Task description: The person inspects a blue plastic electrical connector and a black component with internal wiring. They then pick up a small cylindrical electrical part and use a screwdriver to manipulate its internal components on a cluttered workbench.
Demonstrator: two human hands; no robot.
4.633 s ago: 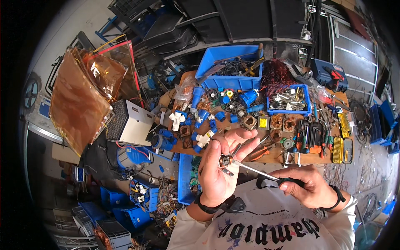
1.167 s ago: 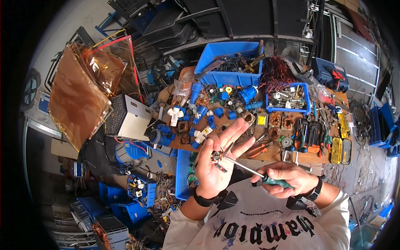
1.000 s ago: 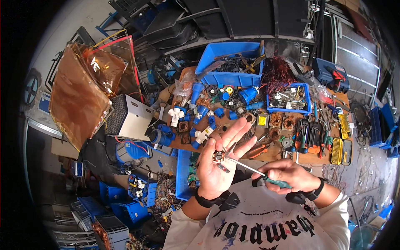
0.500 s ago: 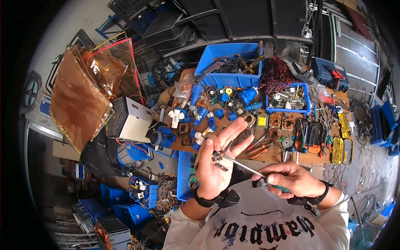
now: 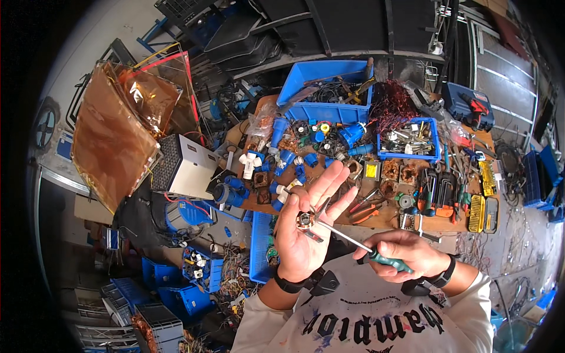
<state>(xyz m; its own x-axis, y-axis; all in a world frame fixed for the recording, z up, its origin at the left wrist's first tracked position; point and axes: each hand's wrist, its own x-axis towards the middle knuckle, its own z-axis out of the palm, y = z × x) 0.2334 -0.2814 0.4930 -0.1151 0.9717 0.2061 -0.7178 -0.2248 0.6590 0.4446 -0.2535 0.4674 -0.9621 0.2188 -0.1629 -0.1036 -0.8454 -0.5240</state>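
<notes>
Just in front of my chest, my left hand (image 5: 299, 253) holds a small round motor part (image 5: 305, 220) with copper-coloured segments and a shaft, thumb and index finger closed about it. Its other fingers stretch out toward the bench. Thin dark strips stick out beside the part. My right hand (image 5: 412, 250) grips the green handle of a screwdriver (image 5: 388, 260). The screwdriver's steel blade slants up to the left, and its tip reaches the motor part; the exact contact is too small to make out.
A wooden bench (image 5: 368, 225) carries blue plug fittings (image 5: 286, 157), pliers (image 5: 364, 215), copper-wound pieces (image 5: 408, 173) and a yellow bit case (image 5: 476, 213). Behind stand a large blue crate (image 5: 322, 113) and a blue tray of metal parts (image 5: 408, 155). More blue bins (image 5: 186, 299) stand at lower left.
My right hand has shifted its grip, its fingers now looser, so more of the green handle shows. My left hand and the motor part have stayed nearly in place.
</notes>
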